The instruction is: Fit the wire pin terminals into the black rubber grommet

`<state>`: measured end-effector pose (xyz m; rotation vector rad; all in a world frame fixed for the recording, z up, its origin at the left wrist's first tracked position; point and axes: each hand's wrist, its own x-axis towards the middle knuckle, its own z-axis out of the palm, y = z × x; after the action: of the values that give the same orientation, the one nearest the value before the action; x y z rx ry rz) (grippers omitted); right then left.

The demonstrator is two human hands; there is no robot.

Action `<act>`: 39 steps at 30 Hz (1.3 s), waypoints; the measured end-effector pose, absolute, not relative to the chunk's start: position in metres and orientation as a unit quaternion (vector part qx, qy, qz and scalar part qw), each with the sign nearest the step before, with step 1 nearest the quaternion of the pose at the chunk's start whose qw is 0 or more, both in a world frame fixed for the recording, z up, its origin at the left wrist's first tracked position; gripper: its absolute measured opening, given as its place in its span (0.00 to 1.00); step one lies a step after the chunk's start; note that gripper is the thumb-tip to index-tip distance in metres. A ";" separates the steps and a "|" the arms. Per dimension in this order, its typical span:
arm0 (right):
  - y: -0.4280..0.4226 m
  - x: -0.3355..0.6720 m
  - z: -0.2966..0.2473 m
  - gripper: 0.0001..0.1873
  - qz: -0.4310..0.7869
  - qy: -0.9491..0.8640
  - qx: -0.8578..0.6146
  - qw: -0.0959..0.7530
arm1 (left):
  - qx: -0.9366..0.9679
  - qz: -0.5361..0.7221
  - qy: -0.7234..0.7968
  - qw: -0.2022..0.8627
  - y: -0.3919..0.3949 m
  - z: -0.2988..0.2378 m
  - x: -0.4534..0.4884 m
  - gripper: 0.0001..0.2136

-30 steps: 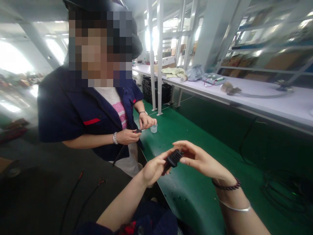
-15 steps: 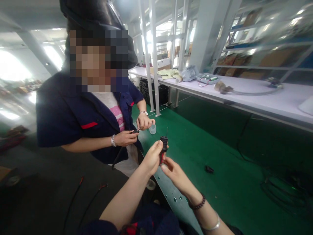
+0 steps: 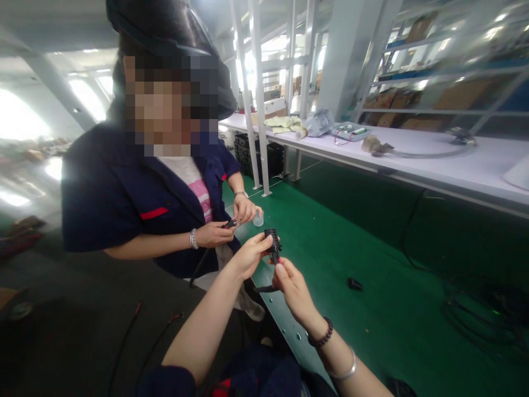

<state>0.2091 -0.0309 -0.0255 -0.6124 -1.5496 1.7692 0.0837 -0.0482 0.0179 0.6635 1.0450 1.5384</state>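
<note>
My left hand (image 3: 250, 255) is closed around a ribbed black connector (image 3: 271, 238), its thumb pressed on the side. Just below it, my right hand (image 3: 289, 280) pinches a black cable (image 3: 264, 289) whose red-and-black end meets the bottom of the connector. Whether the cable end sits inside the connector or only touches it, I cannot tell. Both hands are above the near edge of the green bench (image 3: 322, 253). Across from me, a co-worker's hands (image 3: 219, 234) hold another dark cable end, near a small clear cup (image 3: 258, 219).
A small black part (image 3: 354, 284) lies on the green bench, with coiled black cables (image 3: 475, 325) at the right. Two loose cables (image 3: 128, 336) are at the lower left. Behind stands a white table (image 3: 438, 160) bearing a cloth, a bag and a grey hose.
My right hand has risen onto the cable end under the connector, and more of the black cable shows. My left hand has shifted slightly left with the connector.
</note>
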 end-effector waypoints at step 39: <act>-0.035 0.213 -0.028 0.19 0.550 -0.699 -0.217 0.402 | 0.544 0.529 0.376 0.531 -0.067 0.024 0.074 0.28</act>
<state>0.2128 -0.0348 -0.0276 -0.5486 -1.7670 1.3897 0.0740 -0.0672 0.0236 1.2982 0.8967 1.2630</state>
